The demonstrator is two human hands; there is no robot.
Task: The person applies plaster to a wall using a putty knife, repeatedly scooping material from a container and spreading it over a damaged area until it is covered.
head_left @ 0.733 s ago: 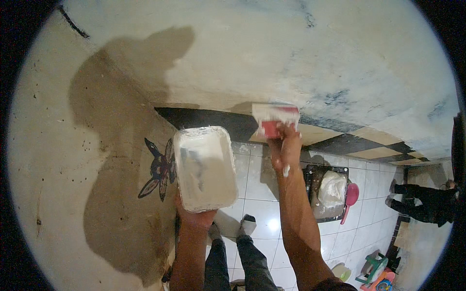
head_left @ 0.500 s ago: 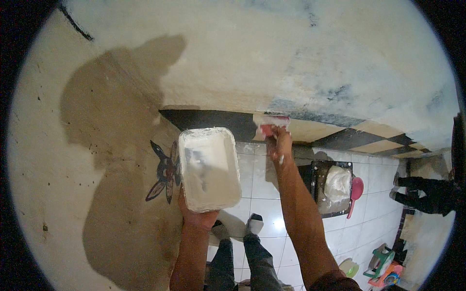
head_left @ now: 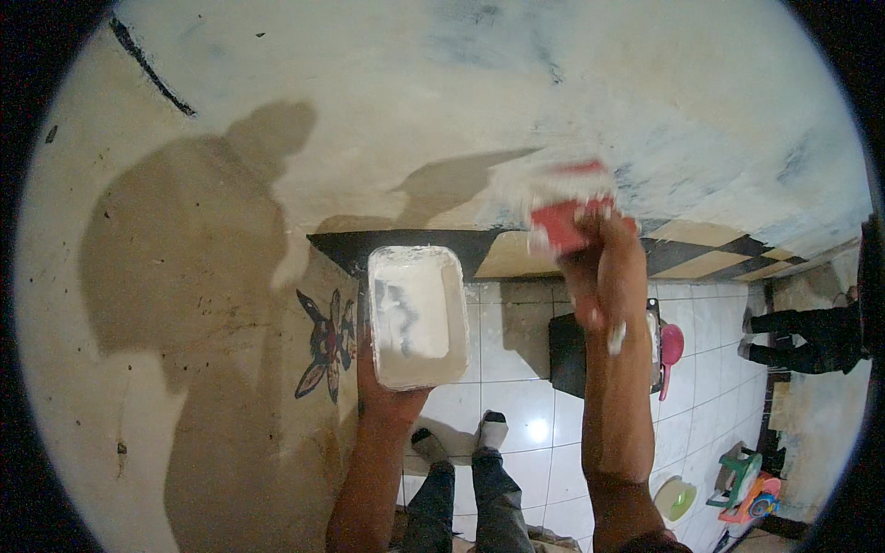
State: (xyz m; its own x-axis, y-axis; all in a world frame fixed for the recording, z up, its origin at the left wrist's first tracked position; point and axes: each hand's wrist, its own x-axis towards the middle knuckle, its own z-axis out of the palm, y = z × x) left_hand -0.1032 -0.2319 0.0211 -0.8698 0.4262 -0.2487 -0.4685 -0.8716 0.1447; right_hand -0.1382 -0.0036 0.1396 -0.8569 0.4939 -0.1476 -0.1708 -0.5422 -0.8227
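Note:
My left hand (head_left: 385, 392) is closed on a rectangular white tub (head_left: 415, 313), holding it from the left and underneath; creamy white paste coats its inside. My right hand (head_left: 599, 258) grips a red scraper (head_left: 558, 221) smeared with white paste. The scraper is motion-blurred against the pale, patchy wall (head_left: 516, 101), just above a black-and-cream checked band (head_left: 705, 258); whether it touches the surface is unclear. A dab of white paste sits on my right wrist.
Below are white floor tiles (head_left: 516, 405), a black tray (head_left: 567, 350) partly behind my right arm, a pink ladle (head_left: 671, 346), a pale bowl (head_left: 666, 502) and green and orange items (head_left: 742, 484). Another person's dark-clad legs (head_left: 797, 336) are at right. A flower painting (head_left: 327, 346) marks the left wall.
The scraper and my right hand have moved up and rightward off the checked band onto the pale wall. The tub sits slightly further right in the picture.

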